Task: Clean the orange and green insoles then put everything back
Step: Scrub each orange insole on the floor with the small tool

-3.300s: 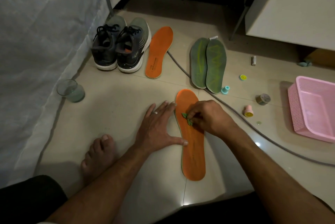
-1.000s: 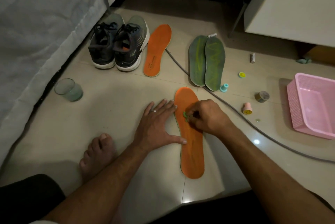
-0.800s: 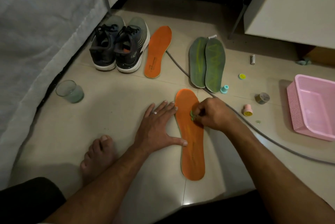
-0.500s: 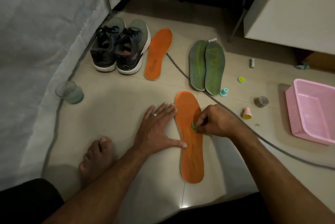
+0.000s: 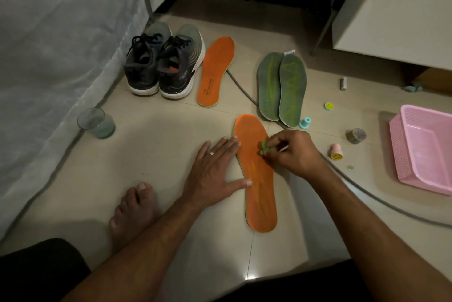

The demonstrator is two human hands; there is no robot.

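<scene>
Pale glossy floor tiles (image 5: 151,155) fill my view, dimly lit, with one bright glint near the bottom edge. On them, straight ahead of me, lies the near orange insole (image 5: 256,179), flat, toe pointing away. My left hand (image 5: 215,169) rests flat beside it with its fingers spread, a ring on one; the fingertips touch the insole's left edge near the toe and the thumb tip reaches onto the edge at mid-length. My right hand (image 5: 291,152) sits over the insole's right side, fingers curled, pinching a small green piece (image 5: 264,147) against the orange surface; I cannot tell what the piece is.

Further back, the second orange insole (image 5: 215,71) lies just right of a pair of dark sneakers (image 5: 163,67) standing side by side. To its right the two green insoles (image 5: 281,86) lie touching each other along their long edges. A grey cable (image 5: 367,194) runs across the floor between the orange and green insoles, passing under my right forearm.

Right of my hand are small items well apart from each other: a teal cap (image 5: 304,122), a pink stamp with a yellow smiley face (image 5: 335,152), a yellow smiley disc (image 5: 329,106), a roll of tape (image 5: 355,136) and a small battery (image 5: 343,83). A pink basket (image 5: 401,155) sits at the right edge. A glass tumbler (image 5: 96,122) stands at the left beside a grey-white covered mattress (image 5: 49,57). My bare foot (image 5: 133,213) rests on the tiles near my left forearm.
</scene>
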